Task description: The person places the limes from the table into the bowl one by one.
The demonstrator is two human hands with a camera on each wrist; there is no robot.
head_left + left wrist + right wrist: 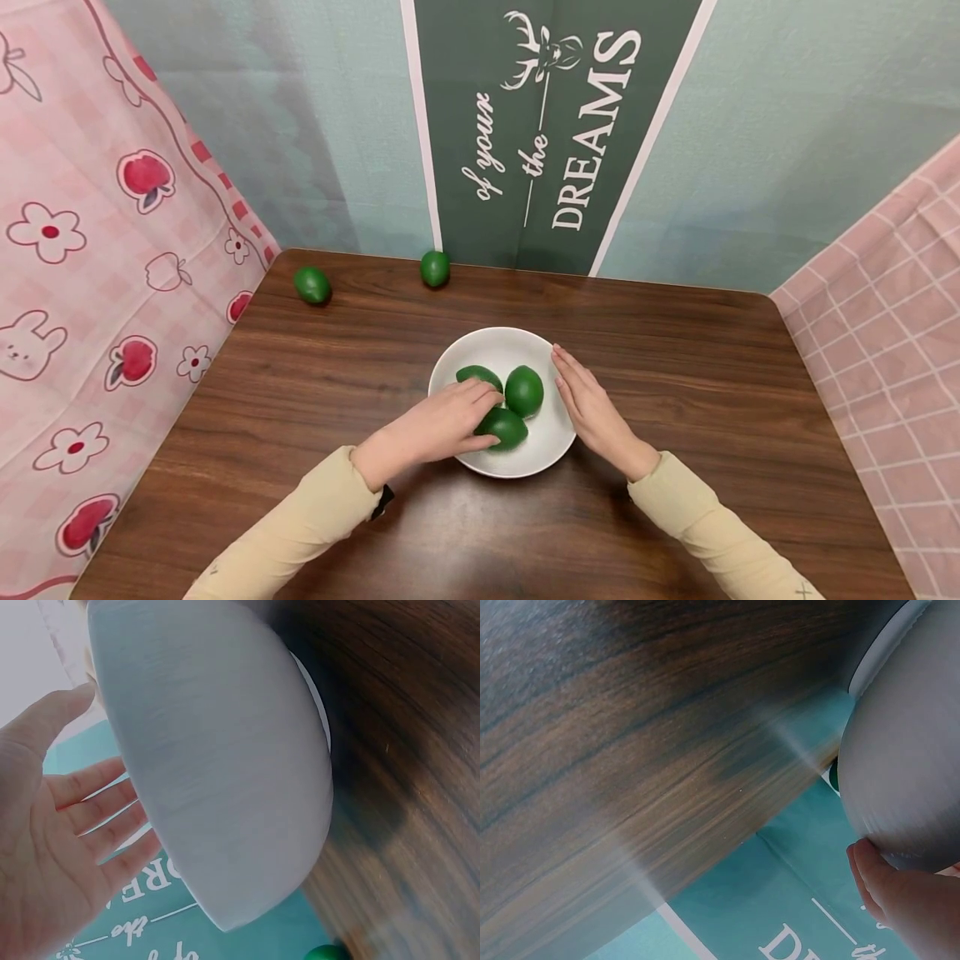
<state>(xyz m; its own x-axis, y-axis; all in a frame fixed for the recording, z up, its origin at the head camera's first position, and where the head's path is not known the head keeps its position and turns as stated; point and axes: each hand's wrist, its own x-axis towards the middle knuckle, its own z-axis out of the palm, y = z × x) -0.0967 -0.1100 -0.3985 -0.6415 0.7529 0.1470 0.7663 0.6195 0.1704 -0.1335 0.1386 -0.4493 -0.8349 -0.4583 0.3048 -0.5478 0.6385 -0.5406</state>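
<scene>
A white bowl (551, 446) stands on the table with three green limes inside: a front lime (506, 429), a right lime (524, 392) and a back left lime (472, 373). My left hand (442, 421) reaches over the bowl's left rim. Its thumb touches the front lime, while the fingers lie above the limes. In the left wrist view the palm of the left hand (56, 847) is bare and its fingers are spread, their tips hidden behind the bowl (217, 765). Straight fingers of my right hand (596, 412) rest against the bowl's right rim.
Two more limes lie near the table's back edge, one at the far left corner (312, 285) and another lime (435, 269) behind the bowl. Printed cloths hang at the back and both sides of the brown wooden table (690, 375).
</scene>
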